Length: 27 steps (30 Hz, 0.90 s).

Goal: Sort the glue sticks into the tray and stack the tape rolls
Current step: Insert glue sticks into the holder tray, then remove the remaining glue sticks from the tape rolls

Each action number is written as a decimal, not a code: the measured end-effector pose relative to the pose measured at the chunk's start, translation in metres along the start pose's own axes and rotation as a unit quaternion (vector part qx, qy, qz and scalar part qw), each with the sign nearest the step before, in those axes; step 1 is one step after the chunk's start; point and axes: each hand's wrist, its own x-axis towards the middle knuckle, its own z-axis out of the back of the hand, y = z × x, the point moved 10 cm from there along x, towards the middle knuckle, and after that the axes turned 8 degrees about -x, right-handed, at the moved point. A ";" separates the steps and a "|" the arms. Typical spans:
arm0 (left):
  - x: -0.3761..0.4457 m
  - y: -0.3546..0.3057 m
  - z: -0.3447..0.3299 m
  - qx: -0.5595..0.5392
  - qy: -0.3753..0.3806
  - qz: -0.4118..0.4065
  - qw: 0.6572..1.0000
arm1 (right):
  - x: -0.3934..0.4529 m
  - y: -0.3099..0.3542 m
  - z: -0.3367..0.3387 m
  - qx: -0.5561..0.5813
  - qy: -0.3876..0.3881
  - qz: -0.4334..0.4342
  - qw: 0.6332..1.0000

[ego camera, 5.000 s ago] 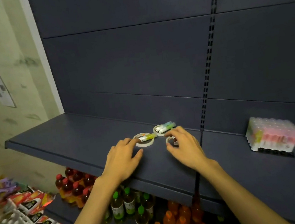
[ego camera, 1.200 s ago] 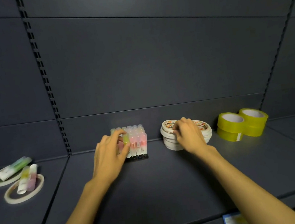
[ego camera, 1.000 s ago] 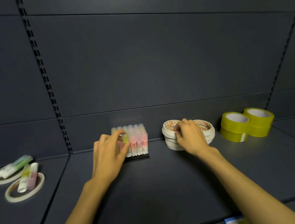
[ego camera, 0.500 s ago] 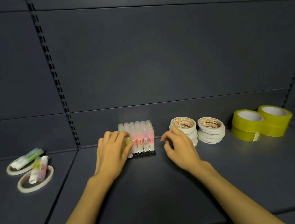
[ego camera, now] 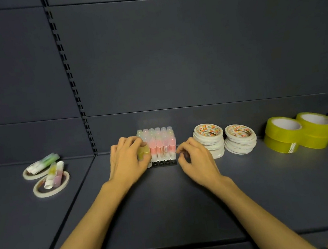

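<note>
On the shelf (ego camera: pixel 171 212), two stacks of white tape rolls (ego camera: pixel 209 141) stand at 3 o'clock of the tray (ego camera: pixel 164 163); yellow tape rolls (ego camera: pixel 299 131) lie farther at 3 o'clock. Loose glue sticks (ego camera: pixel 53 173) rest on flat tape rings (ego camera: pixel 51 185) at 9 o'clock. Your left hand (ego camera: pixel 128 161) grasps a yellow glue stick (ego camera: pixel 143 152) at the tray's near-left corner. Your right hand (ego camera: pixel 195 158) is curled beside the tray, apparently holding nothing.
</note>
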 end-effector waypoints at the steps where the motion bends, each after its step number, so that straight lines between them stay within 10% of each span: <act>1: 0.002 -0.001 -0.001 0.008 0.024 0.006 1.000 | -0.001 0.004 -0.001 0.003 0.001 0.005 1.000; 5: 0.001 -0.002 0.003 0.017 0.114 0.036 0.993 | -0.005 0.030 -0.003 0.018 0.006 0.034 0.999; 27: -0.113 0.207 0.164 -0.034 0.040 0.249 0.967 | 0.016 0.240 -0.134 0.036 0.103 0.100 0.989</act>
